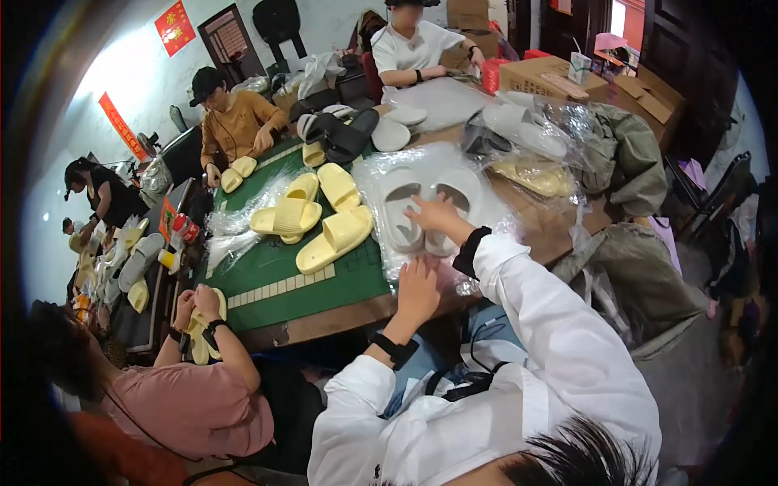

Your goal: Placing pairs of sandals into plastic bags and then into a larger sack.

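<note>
A: Two white slippers [429, 212] lie side by side in a clear plastic bag [486, 174], right under your right hand [433, 215]. That pair looks bagged already, though I can't tell whether the bag's mouth is closed.

B: And what is left, by your reckoning?

A: Plenty, I'd judge. Just to the left of your hands several yellow slippers [312, 219] sit loose on the green mat [324, 283], unbagged, and empty clear bags [231, 231] lie beyond them.

B: What are your hands doing?

A: Your right hand is open, fingers spread flat, pressing down on the white slippers through the plastic; it grips nothing. Your left hand [417, 290] lies nearer you, at the bag's near edge, fingers loosely extended on the film. Whether it pinches the plastic I cannot tell.

B: Anything past your right hand?

A: More bagged slippers [531, 174] and cardboard boxes [539, 77].
</note>
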Action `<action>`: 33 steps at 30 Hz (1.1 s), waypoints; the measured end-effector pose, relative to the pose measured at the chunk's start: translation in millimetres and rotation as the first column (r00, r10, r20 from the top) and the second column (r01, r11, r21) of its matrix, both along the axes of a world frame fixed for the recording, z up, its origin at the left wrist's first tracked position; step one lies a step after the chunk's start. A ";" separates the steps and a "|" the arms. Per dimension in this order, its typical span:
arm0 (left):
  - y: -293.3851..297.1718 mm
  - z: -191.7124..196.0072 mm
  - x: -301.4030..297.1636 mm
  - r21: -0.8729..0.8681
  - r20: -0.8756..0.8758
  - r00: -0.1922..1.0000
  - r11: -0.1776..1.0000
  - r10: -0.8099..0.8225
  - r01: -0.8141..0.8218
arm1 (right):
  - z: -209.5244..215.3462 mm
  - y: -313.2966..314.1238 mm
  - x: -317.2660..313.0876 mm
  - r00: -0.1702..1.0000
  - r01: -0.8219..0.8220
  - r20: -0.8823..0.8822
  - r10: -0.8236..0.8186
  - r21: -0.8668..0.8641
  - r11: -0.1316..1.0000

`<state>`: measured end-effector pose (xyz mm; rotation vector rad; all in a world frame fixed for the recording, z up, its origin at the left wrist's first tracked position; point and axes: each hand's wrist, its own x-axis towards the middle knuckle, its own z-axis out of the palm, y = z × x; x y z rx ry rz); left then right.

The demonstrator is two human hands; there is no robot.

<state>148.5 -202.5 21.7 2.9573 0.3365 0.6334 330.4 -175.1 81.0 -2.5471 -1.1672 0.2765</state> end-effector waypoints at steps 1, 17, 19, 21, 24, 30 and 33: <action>1.6 -2.8 -2.9 0.014 0.000 0.999 0.999 0.040 -0.040 | -0.1 3.8 -5.3 0.999 0.047 0.001 -0.047 0.036 0.998; 46.9 -10.5 -1.1 0.021 -0.026 0.999 0.999 -0.030 0.030 | 32.5 -32.9 39.0 0.994 -0.061 -0.053 0.099 0.493 0.868; 49.2 -7.0 1.0 -0.031 -0.121 0.992 0.999 -0.034 0.031 | 39.7 -50.4 36.7 0.993 -0.075 -0.017 0.116 0.664 0.744; 51.5 -1.7 0.1 0.009 -0.144 0.989 1.000 -0.020 0.021 | 56.2 -72.0 34.5 0.967 -0.019 -0.157 0.199 0.738 0.675; 42.3 6.3 0.5 0.044 -0.204 0.979 0.999 -0.004 0.013 | 77.4 -103.1 29.7 0.922 0.069 -0.275 0.273 0.810 0.582; 39.5 11.2 8.8 -0.210 -0.201 0.978 0.978 -0.057 0.014 | 102.1 -155.3 46.2 0.817 -0.043 -0.437 0.375 0.603 0.796; 24.3 39.3 1.9 -0.005 -0.325 0.945 1.000 -0.023 0.023 | 83.7 -186.9 55.0 0.733 -0.131 -0.503 0.458 0.555 0.821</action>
